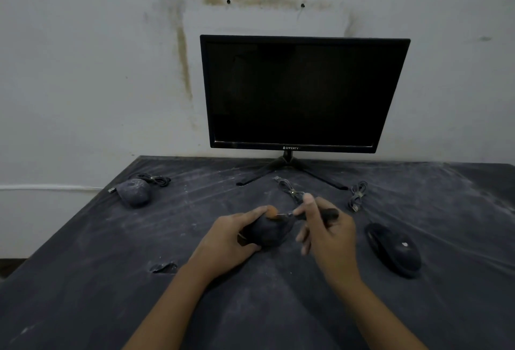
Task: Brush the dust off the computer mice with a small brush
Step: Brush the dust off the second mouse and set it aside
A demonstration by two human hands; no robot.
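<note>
The right hand is pinching the dark handle of the small brush between thumb and fingers. The orange bristles are touching the top of the middle mouse. The left hand is gripping this mouse from its left side, with the fingers curled around it. It is at the middle of the dusty black table, in front of the monitor. I cannot tell if it is resting on the table or is slightly lifted.

A second mouse, grey with dust, is lying at the far left corner, with a coiled cable just behind it. A third mouse, darker, is lying to the right, apart from the hands.
</note>
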